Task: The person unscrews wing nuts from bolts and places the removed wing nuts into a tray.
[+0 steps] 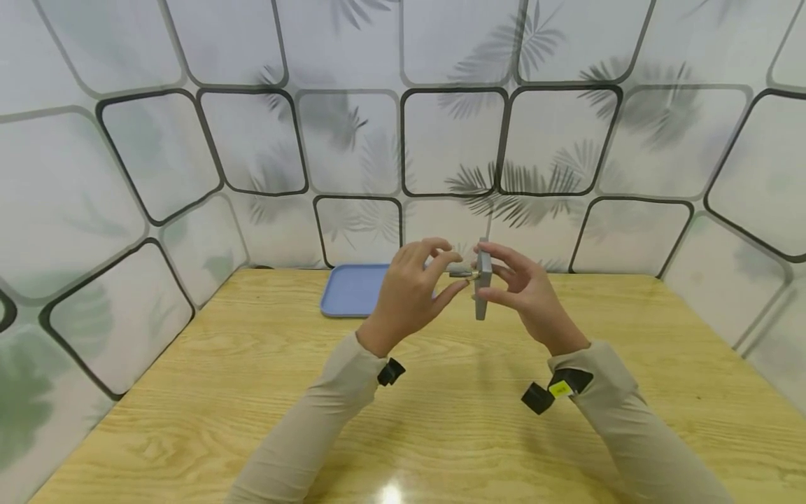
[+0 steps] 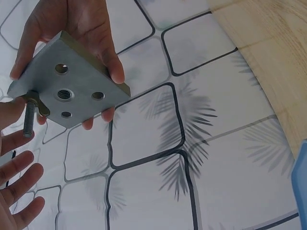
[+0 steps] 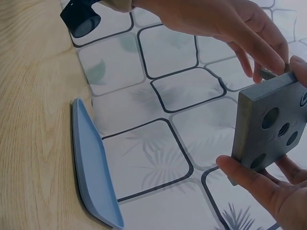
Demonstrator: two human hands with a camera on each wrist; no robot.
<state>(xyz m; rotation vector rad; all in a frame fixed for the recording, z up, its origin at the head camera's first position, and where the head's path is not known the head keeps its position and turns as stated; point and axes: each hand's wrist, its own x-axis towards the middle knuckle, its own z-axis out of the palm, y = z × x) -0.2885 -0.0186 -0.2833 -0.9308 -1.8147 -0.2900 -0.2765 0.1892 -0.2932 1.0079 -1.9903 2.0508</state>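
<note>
My right hand (image 1: 525, 294) grips a thick grey metal plate (image 2: 81, 81) by its edges, thumb on one side and fingers on the other. The plate stands upright above the table, with several round holes, the middle one threaded. Out of one corner sticks a threaded bolt (image 2: 29, 119), with a brass-coloured wing nut (image 2: 42, 108) on it close to the plate. My left hand (image 1: 409, 283) is at that bolt. In the left wrist view its thumb touches the wing nut while the other fingers are spread loosely apart. The right wrist view hides most of the bolt.
A blue tray (image 1: 352, 313) lies at the back of the wooden table (image 1: 252, 392), left of centre and behind my left hand. Patterned curtains (image 1: 352, 140) stand around the table's back and sides. Both wrists carry small black cameras (image 1: 537, 397).
</note>
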